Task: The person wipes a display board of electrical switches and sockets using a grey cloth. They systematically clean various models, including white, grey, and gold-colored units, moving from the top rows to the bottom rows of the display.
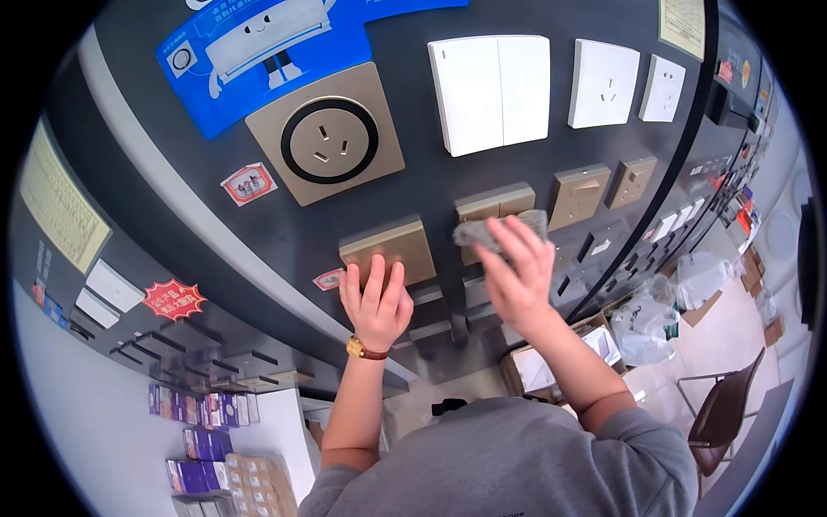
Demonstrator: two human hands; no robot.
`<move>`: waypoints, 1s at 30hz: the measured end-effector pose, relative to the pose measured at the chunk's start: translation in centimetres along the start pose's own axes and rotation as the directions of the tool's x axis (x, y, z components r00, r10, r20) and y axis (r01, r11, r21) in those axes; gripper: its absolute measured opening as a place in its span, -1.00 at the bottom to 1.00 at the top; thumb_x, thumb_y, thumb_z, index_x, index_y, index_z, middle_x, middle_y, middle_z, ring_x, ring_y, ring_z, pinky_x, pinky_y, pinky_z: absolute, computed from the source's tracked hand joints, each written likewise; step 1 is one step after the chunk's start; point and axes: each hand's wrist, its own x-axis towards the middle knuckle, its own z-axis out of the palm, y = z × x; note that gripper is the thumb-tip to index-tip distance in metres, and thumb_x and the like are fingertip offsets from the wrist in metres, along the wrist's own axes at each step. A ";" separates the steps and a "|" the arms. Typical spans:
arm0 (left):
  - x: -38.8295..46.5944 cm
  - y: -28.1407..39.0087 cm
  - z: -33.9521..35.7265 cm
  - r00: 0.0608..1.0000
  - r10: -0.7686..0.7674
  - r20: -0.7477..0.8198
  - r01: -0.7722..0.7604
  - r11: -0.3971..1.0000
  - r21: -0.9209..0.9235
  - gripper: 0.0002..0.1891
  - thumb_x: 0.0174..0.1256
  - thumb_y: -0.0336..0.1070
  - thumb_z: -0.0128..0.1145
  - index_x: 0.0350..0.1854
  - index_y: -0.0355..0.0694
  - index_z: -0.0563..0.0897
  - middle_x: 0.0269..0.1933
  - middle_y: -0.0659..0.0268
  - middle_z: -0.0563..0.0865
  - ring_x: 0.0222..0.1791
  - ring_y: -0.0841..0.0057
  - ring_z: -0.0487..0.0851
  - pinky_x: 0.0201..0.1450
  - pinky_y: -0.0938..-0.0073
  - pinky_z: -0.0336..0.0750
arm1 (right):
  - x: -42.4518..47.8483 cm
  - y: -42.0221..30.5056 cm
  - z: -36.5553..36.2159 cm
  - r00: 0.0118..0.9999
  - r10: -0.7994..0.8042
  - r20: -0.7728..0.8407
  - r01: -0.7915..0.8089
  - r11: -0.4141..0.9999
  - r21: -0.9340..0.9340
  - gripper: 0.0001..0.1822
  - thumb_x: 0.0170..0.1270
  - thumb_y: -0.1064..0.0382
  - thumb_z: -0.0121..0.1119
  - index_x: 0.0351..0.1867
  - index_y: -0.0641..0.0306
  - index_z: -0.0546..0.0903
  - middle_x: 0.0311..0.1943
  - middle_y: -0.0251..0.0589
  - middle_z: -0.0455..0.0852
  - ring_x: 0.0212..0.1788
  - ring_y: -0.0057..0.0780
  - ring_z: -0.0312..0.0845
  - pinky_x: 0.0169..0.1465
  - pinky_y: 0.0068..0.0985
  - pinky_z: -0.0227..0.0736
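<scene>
My left hand (376, 304) rests with its fingertips on the lower face of a gold single wall switch (394, 244). A watch with a brown strap is on that wrist. In my right hand (520, 278) is a grey cloth (475, 233), held up against a gold two-gang wall switch (494, 204). The cloth and fingers hide much of that switch and are slightly blurred. Above, a large gold three-pin socket (329, 139) with a black ring and a white two-gang switch (491, 94) are mounted on the dark display panel (413, 174).
To the right are white sockets (605, 84) and gold switched sockets (580, 194). A red-edged price tag (249, 184) sticks to the panel. Cardboard boxes (533, 368), plastic bags (645, 320) and a brown chair (723, 413) stand on the floor at right. Purple packages (207, 443) hang at lower left.
</scene>
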 end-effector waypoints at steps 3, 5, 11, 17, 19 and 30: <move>-0.1 0.0 0.3 0.999 -0.006 -0.038 0.006 1.000 -0.006 -0.57 0.12 -0.38 0.13 0.11 -0.08 0.64 0.29 0.23 0.53 0.43 0.05 0.25 0.44 0.02 0.12 | 0.5 1.3 -0.5 0.991 0.108 -0.078 -0.107 0.994 0.009 -0.51 -0.10 0.55 0.14 -0.02 0.27 0.67 0.19 -0.11 0.54 0.24 -0.15 0.41 0.11 -0.34 0.27; -0.2 0.1 0.4 0.999 -0.008 -0.047 0.007 1.000 -0.010 -0.57 0.11 -0.38 0.12 0.10 -0.08 0.64 0.28 0.22 0.54 0.42 0.05 0.26 0.43 0.02 0.13 | 0.8 1.0 -0.5 0.979 0.178 -0.100 -0.179 0.984 0.000 -0.46 -0.11 0.57 0.12 0.03 0.27 0.64 0.21 -0.10 0.51 0.24 -0.13 0.41 0.13 -0.31 0.29; 0.0 -0.1 0.3 0.999 0.014 -0.035 -0.015 1.000 -0.008 -0.60 0.12 -0.35 0.12 0.07 -0.08 0.66 0.27 0.23 0.55 0.41 0.05 0.28 0.40 0.04 0.18 | 1.8 0.2 -1.4 0.991 0.132 0.010 -0.131 0.991 -0.020 -0.44 -0.09 0.58 0.11 0.07 0.28 0.62 0.21 -0.09 0.50 0.24 -0.11 0.40 0.15 -0.29 0.29; 0.2 -0.1 0.3 0.998 0.047 -0.040 -0.047 0.999 -0.013 -0.58 0.12 -0.37 0.09 0.08 -0.07 0.66 0.27 0.23 0.55 0.41 0.06 0.28 0.36 0.06 0.24 | 1.5 -0.5 -0.6 0.985 0.162 -0.050 -0.164 0.986 -0.023 -0.45 -0.10 0.59 0.10 0.05 0.29 0.64 0.21 -0.07 0.51 0.23 -0.11 0.40 0.17 -0.30 0.27; 0.2 -0.3 0.1 0.996 0.086 -0.006 -0.087 0.996 -0.038 -0.57 0.12 -0.40 0.12 0.12 -0.15 0.63 0.30 0.13 0.51 0.42 -0.04 0.25 0.38 0.03 0.19 | 1.8 -0.8 -0.3 0.985 0.162 -0.066 -0.163 0.986 -0.015 -0.45 -0.10 0.59 0.10 0.05 0.29 0.64 0.21 -0.07 0.51 0.23 -0.11 0.40 0.17 -0.30 0.26; 0.5 -0.3 0.6 0.997 0.048 -0.058 -0.050 0.998 -0.028 -0.56 0.13 -0.36 0.05 0.11 -0.04 0.66 0.29 0.30 0.55 0.43 0.12 0.28 0.38 0.10 0.24 | 1.6 2.0 -1.2 0.964 0.233 -0.132 -0.241 0.969 -0.051 -0.48 0.06 0.60 0.05 0.14 0.37 0.58 0.25 0.02 0.44 0.26 -0.06 0.34 0.30 -0.24 0.20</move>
